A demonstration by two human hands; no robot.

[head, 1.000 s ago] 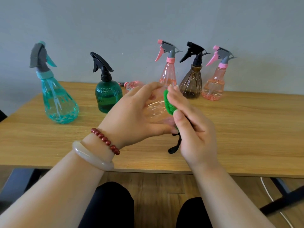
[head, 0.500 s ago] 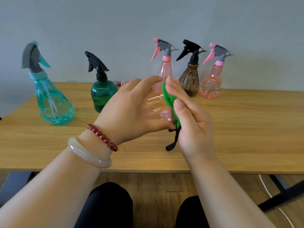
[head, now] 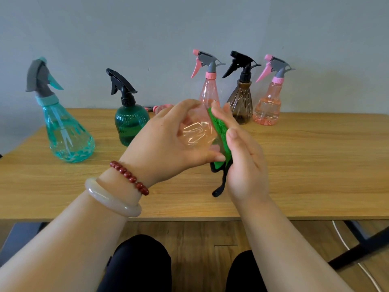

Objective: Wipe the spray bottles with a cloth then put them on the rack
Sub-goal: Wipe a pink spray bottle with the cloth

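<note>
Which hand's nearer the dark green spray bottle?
Left. The left hand, gripping the clear pink bottle, sits just right of the dark green bottle; the right hand, holding the green cloth, is farther right.

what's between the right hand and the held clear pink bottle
A fluffy green cloth, held by the right hand against the clear pink plastic bottle in the left hand; head view.

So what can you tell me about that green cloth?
The cloth is bright green and fuzzy, like microfibre, with a black edge and a black loop dangling below. The right hand holds it, pressing it against the clear pinkish bottle that the left hand grips above the table.
</note>
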